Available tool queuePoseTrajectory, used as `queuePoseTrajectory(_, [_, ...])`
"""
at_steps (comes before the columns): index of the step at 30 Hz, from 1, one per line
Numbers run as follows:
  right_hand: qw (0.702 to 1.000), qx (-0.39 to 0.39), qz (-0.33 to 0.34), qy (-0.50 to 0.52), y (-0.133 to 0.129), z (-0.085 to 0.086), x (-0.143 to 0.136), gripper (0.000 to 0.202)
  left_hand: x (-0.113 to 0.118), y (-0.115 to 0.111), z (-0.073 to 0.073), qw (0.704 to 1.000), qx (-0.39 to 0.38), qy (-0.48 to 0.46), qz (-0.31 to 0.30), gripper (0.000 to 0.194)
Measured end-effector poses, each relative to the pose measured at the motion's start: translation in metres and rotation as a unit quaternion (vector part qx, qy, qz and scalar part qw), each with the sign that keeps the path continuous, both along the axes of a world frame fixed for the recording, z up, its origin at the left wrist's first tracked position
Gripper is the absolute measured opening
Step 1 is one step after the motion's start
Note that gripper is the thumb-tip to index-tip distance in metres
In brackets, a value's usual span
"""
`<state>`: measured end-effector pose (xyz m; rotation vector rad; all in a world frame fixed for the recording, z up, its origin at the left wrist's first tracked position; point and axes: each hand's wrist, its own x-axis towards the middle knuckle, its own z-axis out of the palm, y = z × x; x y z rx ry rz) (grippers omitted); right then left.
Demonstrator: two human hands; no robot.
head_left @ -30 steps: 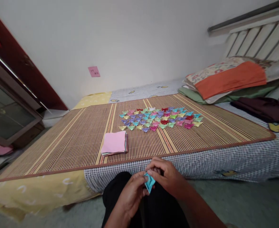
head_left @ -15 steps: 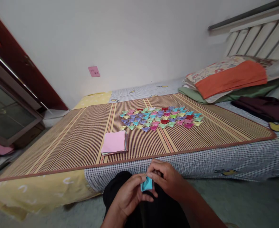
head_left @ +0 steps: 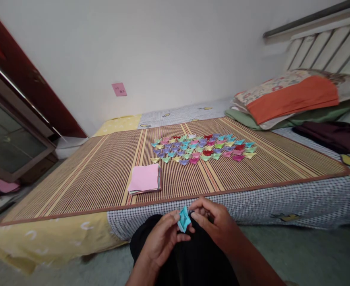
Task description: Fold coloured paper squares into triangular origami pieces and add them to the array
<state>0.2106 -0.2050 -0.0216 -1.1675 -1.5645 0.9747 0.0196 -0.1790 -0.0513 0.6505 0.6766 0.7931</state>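
Observation:
A small folded turquoise paper (head_left: 184, 219) is between my hands, above my lap, and now has a pointed diamond outline. My left hand (head_left: 164, 236) grips it at its left side between thumb and fingers. My right hand (head_left: 212, 220) is at its right edge, fingers bent, thumb and index finger close together by the paper. On the mat (head_left: 103, 174) ahead lies a stack of square papers (head_left: 144, 178) with a pink sheet on top. Beyond and to the right, several small folded paper boats (head_left: 206, 152) in many colours stand in rows.
The mat lies on a bed with a checked sheet (head_left: 252, 204) and a yellow cloth (head_left: 58, 238). Folded bedding (head_left: 294, 99) and a dark maroon cloth (head_left: 332, 135) are at the right. A pink note (head_left: 119, 89) is on the wall.
The turquoise paper has gone from a squarish shape to a pointed diamond and sits slightly higher. My right hand has shifted a little to the right. The view has moved slightly.

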Motion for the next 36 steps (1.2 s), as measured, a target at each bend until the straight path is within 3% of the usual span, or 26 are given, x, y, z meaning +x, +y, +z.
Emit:
queuePoseTrajectory(3, [0.998,0.032,0.002,-0.056,-0.009,0.001,-0.005,0.006,0.004,0.000,-0.002,0.999,-0.002,-0.021,0.048,0.023])
queuePoseTrajectory(5, [0.993,0.057,0.001,-0.100,-0.013,0.000,-0.010,0.014,0.007,-0.001,-0.004,0.997,-0.007,-0.036,0.067,0.020])
queuePoseTrajectory(12, [0.960,0.188,-0.020,-0.208,-0.013,-0.012,-0.022,0.017,0.012,-0.005,-0.001,0.995,-0.035,-0.057,0.079,0.025])
queuePoseTrajectory(18, [0.954,0.199,-0.045,-0.220,-0.012,-0.015,-0.009,0.020,0.011,-0.005,-0.003,0.994,-0.020,-0.042,0.095,0.034])
queuePoseTrajectory(27, [0.960,0.184,0.012,-0.213,-0.012,-0.008,0.010,0.021,0.007,-0.002,0.016,0.976,0.147,0.138,0.087,0.043])
queuePoseTrajectory(36, [0.942,0.222,-0.026,-0.252,-0.007,-0.012,0.026,0.024,0.004,-0.003,0.013,0.958,0.184,0.205,0.082,0.045])
